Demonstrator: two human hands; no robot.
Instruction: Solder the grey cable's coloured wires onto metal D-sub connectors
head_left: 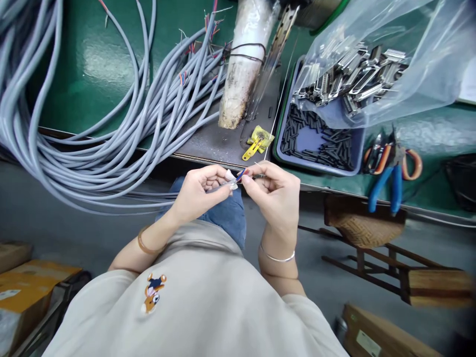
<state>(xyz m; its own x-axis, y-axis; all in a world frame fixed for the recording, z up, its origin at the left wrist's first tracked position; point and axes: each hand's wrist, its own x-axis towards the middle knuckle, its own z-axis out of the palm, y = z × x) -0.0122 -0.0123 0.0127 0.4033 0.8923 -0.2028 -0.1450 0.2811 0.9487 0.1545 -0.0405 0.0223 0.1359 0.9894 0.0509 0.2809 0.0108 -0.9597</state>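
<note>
My left hand (pixel 203 191) is closed around the end of a grey cable, held in front of my body just off the table edge. Red and blue wires (pixel 241 175) come out of the cable's stripped end. Thumb and forefinger of my right hand (pixel 273 188) pinch these wires close to the left fingertips. From the left hand the cable runs left towards a large bundle of grey cables (pixel 122 163), several of them with coloured wires bared at their ends. Just beyond my hands, a yellow clip-like piece (pixel 256 143) lies on the table.
A purple tray (pixel 357 148) holds short black tubes (pixel 316 139) and a plastic bag of metal connectors (pixel 364 74). Pliers (pixel 396 173) and cutters (pixel 377 153) lie to its right. A wrapped white cylinder (pixel 247 59) projects over the table. Below right stands a wooden stool (pixel 435 285).
</note>
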